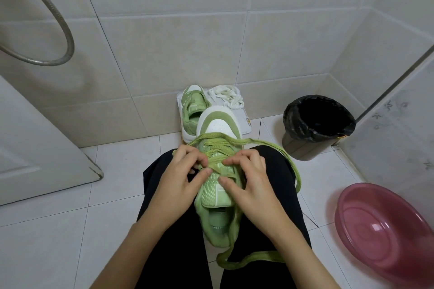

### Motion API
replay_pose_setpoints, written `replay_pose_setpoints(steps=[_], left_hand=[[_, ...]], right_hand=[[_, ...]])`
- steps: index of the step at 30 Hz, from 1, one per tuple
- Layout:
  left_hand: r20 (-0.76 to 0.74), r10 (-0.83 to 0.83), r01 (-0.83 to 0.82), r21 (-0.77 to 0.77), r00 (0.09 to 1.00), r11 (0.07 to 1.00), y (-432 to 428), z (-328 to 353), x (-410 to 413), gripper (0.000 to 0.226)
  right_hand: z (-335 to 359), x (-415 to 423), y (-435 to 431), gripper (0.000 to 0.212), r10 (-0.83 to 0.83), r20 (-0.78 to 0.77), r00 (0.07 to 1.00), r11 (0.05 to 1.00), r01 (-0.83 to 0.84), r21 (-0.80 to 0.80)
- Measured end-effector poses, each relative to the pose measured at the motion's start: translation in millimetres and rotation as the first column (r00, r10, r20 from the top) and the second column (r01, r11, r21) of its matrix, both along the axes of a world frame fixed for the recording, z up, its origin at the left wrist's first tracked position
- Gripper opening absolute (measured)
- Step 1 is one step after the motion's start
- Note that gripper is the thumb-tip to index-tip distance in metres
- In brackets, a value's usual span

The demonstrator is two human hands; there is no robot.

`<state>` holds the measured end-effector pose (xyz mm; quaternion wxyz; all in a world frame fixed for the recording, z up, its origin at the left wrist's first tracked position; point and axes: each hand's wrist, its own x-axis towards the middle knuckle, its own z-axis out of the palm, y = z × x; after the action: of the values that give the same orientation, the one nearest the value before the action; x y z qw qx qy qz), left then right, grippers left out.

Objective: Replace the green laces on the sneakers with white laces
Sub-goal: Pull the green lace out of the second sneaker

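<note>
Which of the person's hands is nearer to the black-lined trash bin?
The right hand. It rests on the sneaker, the bin ahead to its right; the left hand pinches the green lace farther left.

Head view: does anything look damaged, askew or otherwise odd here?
The door's lower corner looks chipped and worn. Otherwise, only the green lace trails loose off the sneaker, which is expected while it is being unlaced.
</note>
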<state>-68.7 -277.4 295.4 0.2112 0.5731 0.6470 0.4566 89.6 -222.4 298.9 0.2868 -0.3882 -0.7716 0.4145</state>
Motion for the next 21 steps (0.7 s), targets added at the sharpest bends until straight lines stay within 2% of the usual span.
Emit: replay_pose_setpoints(steps=[4,6,8,10,12,14,16,18,19,21], left_hand=[[0.085,0.038,-0.038,0.003,0.996,0.999,-2,-4,1,0.021],[0.082,0.062,-0.061,-0.019,0.995,0.998,-2,-3,2,0.017],[-0.069,0.034,-0.033,0.018,0.997,0.999,-2,-1,4,0.008],[-0.287,-0.017,0.033,0.048,0.958,0.998,-2,2,5,0.012],[-0.362,0.001,0.024,0.066,0.932,0.998,-1,4,4,0.008],[-0.232,0.052,-0.034,0.081,0.971,0.996,-2,4,3,0.012],[0.063,0.102,-0.106,0.066,0.993,0.992,-4,4,7,0.007],[0.357,0.132,-0.145,0.009,0.925,0.989,-3,4,12,0.013],[0.442,0.147,-0.154,-0.019,0.885,0.988,-1,5,13,0.017],[0.459,0.162,-0.153,-0.056,0.873,0.987,2,6,12,0.019]], right_hand=[[-6,0,3,0.016,-0.069,0.047,0.996,0.964,0.055,0.261],[-6,-6,3,0.012,-0.061,0.050,0.997,0.947,0.042,0.317],[-5,-11,3,0.008,-0.030,0.044,0.999,0.963,0.017,0.269],[-5,-12,1,0.004,-0.009,0.008,1.000,0.987,0.008,0.164],[-6,-8,0,0.010,-0.009,-0.037,0.999,0.996,0.012,0.091],[-6,-2,0,0.015,0.003,-0.061,0.998,0.997,0.001,0.071],[-6,0,0,0.019,0.020,-0.054,0.998,0.997,-0.016,0.080],[-6,-5,0,0.021,-0.001,-0.015,1.000,0.992,0.003,0.125],[-6,-8,0,0.020,-0.023,0.008,1.000,0.986,0.021,0.165],[-3,-14,3,0.012,-0.068,0.038,0.997,0.953,0.054,0.298]])
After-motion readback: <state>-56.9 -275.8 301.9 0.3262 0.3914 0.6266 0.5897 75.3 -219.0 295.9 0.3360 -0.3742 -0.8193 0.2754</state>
